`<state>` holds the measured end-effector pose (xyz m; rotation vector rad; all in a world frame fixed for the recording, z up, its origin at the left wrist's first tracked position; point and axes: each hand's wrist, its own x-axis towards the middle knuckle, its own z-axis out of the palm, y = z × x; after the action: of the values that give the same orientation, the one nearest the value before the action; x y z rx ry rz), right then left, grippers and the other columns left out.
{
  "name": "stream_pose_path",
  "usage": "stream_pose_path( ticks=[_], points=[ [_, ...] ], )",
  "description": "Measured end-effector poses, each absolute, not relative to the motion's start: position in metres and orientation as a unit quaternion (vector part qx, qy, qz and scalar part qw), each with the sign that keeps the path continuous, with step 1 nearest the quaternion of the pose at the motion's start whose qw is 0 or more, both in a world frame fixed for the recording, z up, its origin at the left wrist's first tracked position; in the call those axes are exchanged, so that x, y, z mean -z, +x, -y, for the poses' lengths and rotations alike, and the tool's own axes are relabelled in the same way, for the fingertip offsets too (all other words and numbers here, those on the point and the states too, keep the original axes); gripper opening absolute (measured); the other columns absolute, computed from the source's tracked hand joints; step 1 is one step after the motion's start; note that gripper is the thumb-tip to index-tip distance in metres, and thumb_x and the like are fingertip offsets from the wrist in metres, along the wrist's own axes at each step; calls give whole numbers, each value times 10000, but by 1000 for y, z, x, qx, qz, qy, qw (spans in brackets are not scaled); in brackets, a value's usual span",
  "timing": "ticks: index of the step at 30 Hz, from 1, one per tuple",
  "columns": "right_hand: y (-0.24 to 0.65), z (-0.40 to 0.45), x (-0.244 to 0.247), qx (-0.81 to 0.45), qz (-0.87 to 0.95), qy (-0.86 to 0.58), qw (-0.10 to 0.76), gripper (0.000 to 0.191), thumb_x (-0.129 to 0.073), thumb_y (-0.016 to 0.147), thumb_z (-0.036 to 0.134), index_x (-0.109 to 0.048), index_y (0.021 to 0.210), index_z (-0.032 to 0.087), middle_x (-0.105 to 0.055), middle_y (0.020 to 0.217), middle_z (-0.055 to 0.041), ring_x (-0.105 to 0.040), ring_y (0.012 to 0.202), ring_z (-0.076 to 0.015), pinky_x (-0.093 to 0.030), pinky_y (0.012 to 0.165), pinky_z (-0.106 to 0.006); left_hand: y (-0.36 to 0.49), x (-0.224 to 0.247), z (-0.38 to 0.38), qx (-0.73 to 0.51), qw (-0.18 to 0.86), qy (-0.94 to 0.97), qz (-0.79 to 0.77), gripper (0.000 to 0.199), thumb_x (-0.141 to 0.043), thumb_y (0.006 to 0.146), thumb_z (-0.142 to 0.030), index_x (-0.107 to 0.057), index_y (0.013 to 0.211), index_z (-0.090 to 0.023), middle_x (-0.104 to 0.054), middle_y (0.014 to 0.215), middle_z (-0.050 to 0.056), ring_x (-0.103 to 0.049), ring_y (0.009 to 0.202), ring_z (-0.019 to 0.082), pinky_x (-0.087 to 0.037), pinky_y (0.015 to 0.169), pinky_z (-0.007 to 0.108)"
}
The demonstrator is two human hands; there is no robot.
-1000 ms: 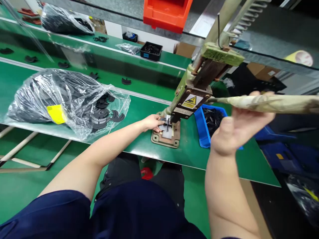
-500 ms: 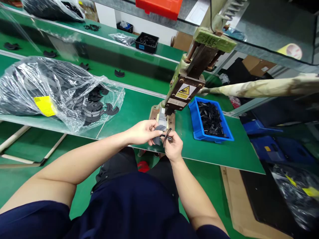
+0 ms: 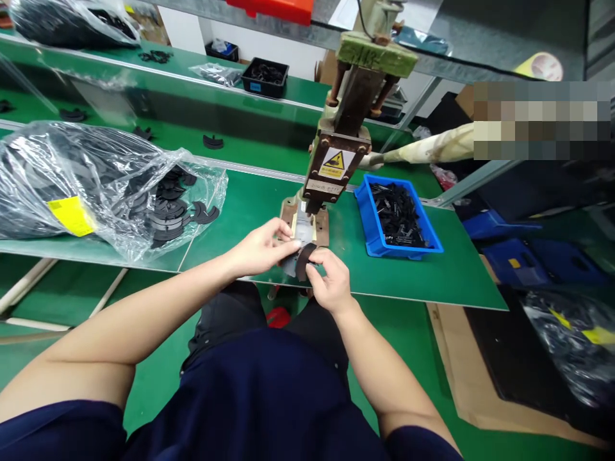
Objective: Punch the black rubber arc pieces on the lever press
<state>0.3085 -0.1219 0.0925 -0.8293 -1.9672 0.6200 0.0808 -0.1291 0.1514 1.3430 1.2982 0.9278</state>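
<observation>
Fingers of both hands are closing on thin curved plastic pieces: the left hand [image 3: 262, 250] is pinching grey, crescent-shaped pieces [image 3: 289, 264] between thumb and fingers, and the right hand [image 3: 334, 282] is gripping a blackish-brown arched piece [image 3: 303, 261] with thumb and bent forefinger. Since the earlier views, the right hand is no longer holding the long, pale wrapped lever [image 3: 427, 148], and the arched piece is now presenting its broad face beside the grey ones; the work is apparently passing from pressing to handling by hand. Beneath and around the pieces, the green worktop [image 3: 394, 275] is extending to both sides. A clear plastic bag [image 3: 110, 186], filled with dark parts, is lying on the left. Behind the hands, a green-and-brown metal press [image 3: 358, 102] is standing upright, and a blue rectangular bin [image 3: 366, 218] is holding small black parts [image 3: 398, 214] on the right. Held between the hands, the curved pieces are overlapping near the worktop's front edge; whether they are joined, one cannot tell.
</observation>
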Motion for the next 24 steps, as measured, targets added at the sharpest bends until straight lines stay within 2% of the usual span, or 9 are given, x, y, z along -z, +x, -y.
stream_pose_path(
  ticks=[3, 7, 9, 12, 15, 17, 19, 22, 24],
  points=[
    [309, 122, -91, -236, 802, -331, 438, 103, -623, 972, 320, -647, 1027, 236, -731, 968, -58, -692, 921, -190, -570, 853, -367, 83, -158, 137, -393, 352, 654, -542, 266, -802, 872, -457, -677, 856, -222, -654, 875, 35, -615, 795, 169, -517, 754, 286],
    [307, 121, -88, -224, 813, -330, 424, 97, -632, 968, 312, -653, 1024, 235, -737, 934, -54, -690, 853, -184, -559, 791, -351, 90, -155, 136, -334, 333, 722, -506, 395, -694, 944, -429, -580, 629, -219, -562, 728, 27, -531, 705, 169, -438, 688, 301],
    [308, 123, -87, -221, 813, -331, 425, 89, -635, 965, 309, -655, 1011, 235, -735, 916, -52, -688, 836, -183, -560, 781, -352, 93, -148, 132, -330, 362, 696, -524, 450, -690, 940, -429, -520, 586, -210, -519, 692, 14, -468, 642, 147, -383, 621, 295],
    [311, 127, -87, -221, 804, -335, 438, 96, -632, 966, 314, -657, 1017, 237, -740, 929, -56, -701, 857, -187, -578, 797, -362, 95, -140, 127, -329, 465, 636, -521, 474, -743, 897, -486, -508, 600, -201, -480, 665, -11, -430, 613, 119, -352, 578, 265],
    [313, 129, -87, -226, 793, -338, 453, 106, -628, 974, 317, -656, 1043, 242, -753, 961, -61, -720, 883, -187, -598, 804, -365, 96, -138, 128, -372, 556, 554, -495, 394, -849, 804, -511, -600, 779, -207, -552, 718, -30, -506, 657, 109, -420, 613, 229],
    [314, 128, -87, -231, 795, -335, 449, 94, -646, 965, 315, -666, 1030, 249, -755, 947, -48, -725, 870, -180, -607, 794, -355, 95, -136, 128, -373, 619, 510, -467, 432, -889, 755, -538, -641, 892, -212, -612, 754, -23, -558, 661, 113, -462, 606, 227],
    [318, 123, -86, -234, 802, -339, 432, 133, -662, 957, 315, -683, 1076, 259, -764, 990, -44, -736, 912, -180, -622, 827, -353, 90, -131, 125, -349, 666, 488, -443, 459, -879, 760, -583, -664, 889, -200, -627, 713, -15, -568, 603, 110, -458, 541, 223],
    [337, 109, -82, -217, 795, -386, 415, 265, -646, 967, 336, -669, 1223, 271, -753, 1133, -64, -731, 1042, -196, -630, 928, -383, 72, -110, 104, -398, 644, 446, -477, 455, -864, 798, -579, -645, 796, -181, -606, 631, -16, -543, 520, 85, -421, 466, 193],
    [363, 93, -80, -186, 773, -442, 415, 282, -620, 977, 377, -666, 1231, 264, -734, 1171, -82, -713, 1063, -211, -622, 953, -415, 55, -93, 77, -457, 607, 376, -530, 437, -878, 813, -517, -608, 768, -176, -613, 619, -10, -557, 508, 81, -442, 466, 180]
  ],
)
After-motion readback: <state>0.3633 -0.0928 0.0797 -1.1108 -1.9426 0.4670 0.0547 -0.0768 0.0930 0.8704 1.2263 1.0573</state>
